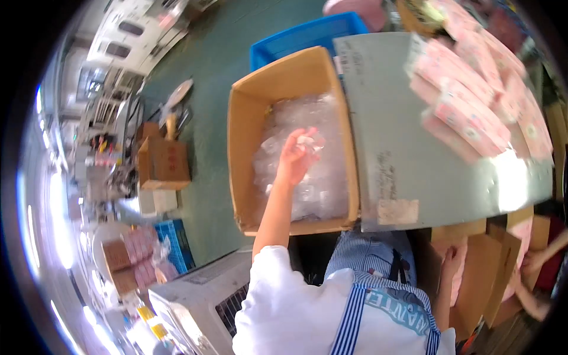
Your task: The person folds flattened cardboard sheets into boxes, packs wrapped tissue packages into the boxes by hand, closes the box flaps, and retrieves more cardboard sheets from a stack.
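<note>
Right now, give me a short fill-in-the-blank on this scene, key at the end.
The left hand is over clear plastic pieces in the open cardboard box, whose colour is ____. The rectangular plastic bin just beyond that box is coloured ____. Pink patterned packs lie piled on the smooth grey ____.

Missing words: brown; blue; table.

Your grey table (378, 118) at one o'clock from you, pink packs (473, 112) overlapping in a pile toward its two o'clock, a worn label (397, 212) at its seven o'clock, dark handwriting (386, 177) near its eight o'clock.
</note>
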`<action>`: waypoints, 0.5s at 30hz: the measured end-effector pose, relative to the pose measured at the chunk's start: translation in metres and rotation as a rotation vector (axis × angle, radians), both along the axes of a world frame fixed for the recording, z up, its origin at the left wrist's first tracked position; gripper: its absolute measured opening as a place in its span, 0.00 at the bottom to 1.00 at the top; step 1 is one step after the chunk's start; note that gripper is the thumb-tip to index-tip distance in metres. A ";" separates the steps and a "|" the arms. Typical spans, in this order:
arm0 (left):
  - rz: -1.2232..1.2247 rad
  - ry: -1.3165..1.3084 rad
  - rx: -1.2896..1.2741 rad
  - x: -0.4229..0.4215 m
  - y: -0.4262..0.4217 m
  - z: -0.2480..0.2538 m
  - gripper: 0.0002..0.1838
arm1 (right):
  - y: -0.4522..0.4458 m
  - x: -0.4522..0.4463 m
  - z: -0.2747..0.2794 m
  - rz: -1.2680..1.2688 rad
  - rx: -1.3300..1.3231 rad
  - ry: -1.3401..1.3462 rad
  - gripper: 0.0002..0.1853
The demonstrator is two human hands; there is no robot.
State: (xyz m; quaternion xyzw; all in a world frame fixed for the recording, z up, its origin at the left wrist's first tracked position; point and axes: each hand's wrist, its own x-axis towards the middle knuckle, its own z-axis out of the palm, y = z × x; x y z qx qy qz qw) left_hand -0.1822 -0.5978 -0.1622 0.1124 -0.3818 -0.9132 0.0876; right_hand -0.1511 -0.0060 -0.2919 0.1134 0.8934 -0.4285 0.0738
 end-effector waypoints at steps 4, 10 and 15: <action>-0.496 -0.026 0.131 -0.038 0.135 0.032 0.36 | -0.054 -0.030 0.099 -0.015 -0.087 0.175 0.11; -1.137 -0.140 0.144 -0.047 0.327 0.038 0.39 | -0.080 -0.019 0.163 -0.213 -0.575 0.137 0.10; -1.202 -0.243 -0.111 -0.037 0.410 0.023 0.26 | -0.015 0.013 0.184 -0.341 -0.251 0.352 0.06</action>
